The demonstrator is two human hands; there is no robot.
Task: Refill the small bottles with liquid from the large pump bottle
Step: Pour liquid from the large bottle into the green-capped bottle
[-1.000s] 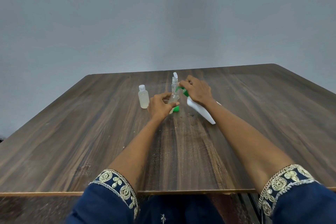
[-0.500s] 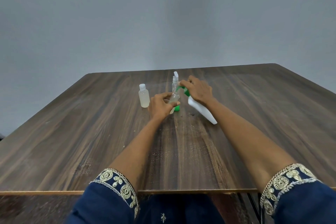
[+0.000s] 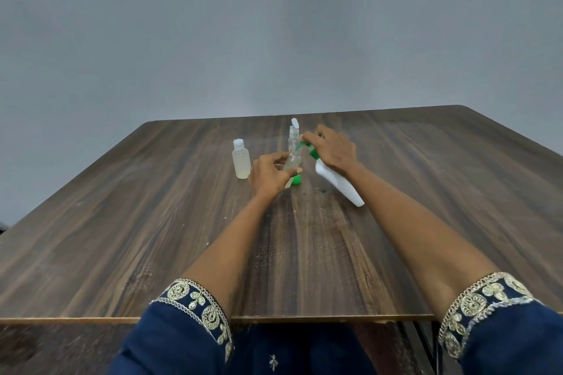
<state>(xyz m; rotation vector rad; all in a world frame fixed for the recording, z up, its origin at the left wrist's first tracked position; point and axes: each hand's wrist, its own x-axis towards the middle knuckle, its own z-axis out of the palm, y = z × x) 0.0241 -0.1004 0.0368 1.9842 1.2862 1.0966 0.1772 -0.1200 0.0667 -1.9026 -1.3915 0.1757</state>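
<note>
- Grey wall stands behind a dark wood-grain table, which holds everything.
- Left hand curls its fingers round a small clear bottle and holds it tilted, mouth towards the pump.
- Right hand grips the green pump head of the large white pump bottle, which leans over with its base end towards the person; the spout sits at the small bottle's mouth.
- A second small bottle, capped and holding pale liquid, stands upright just left of the left hand; it looks already filled.
- A third clear bottle with its flip cap open stands behind the hands.
- A green cap lies on the table just beside the left hand.
- To do this step well, the spout should probably stay right over the opening, with slow, full presses.
- Steadying the small bottle against the table would likely cut spills.
- The liquid level is too small to read here, so the person should watch it closely and stop short of the neck.
</note>
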